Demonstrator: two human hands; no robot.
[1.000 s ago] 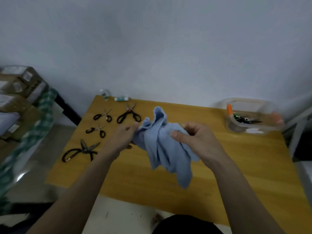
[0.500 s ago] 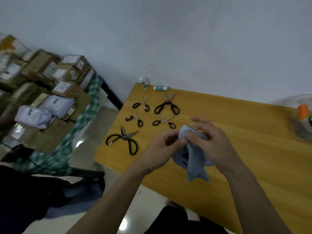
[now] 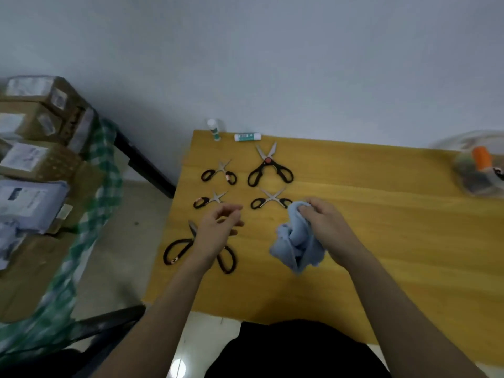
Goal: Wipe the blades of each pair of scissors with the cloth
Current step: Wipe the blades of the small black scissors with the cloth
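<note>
Several pairs of black-handled scissors lie open on the left part of the wooden table (image 3: 381,241). The largest pair (image 3: 177,248) lies nearest me, partly under my left hand (image 3: 218,227), which hovers over it with loosely curled fingers and holds nothing. My right hand (image 3: 324,222) grips a bunched light blue cloth (image 3: 297,246) that hangs down to the table. A small pair (image 3: 270,200) lies just beyond the cloth. Further back lie a red-pivot pair (image 3: 268,166) and two small pairs (image 3: 219,173) (image 3: 208,200).
A glue stick (image 3: 247,136) and a small bottle (image 3: 214,129) sit at the table's far edge. A clear plastic container (image 3: 480,170) with an orange item stands at the right. Stacked cardboard boxes (image 3: 32,126) on a checked cloth fill the left.
My left hand has let go of the cloth and moved left over the largest scissors. The cloth stays in my right hand. The camera has tilted down.
</note>
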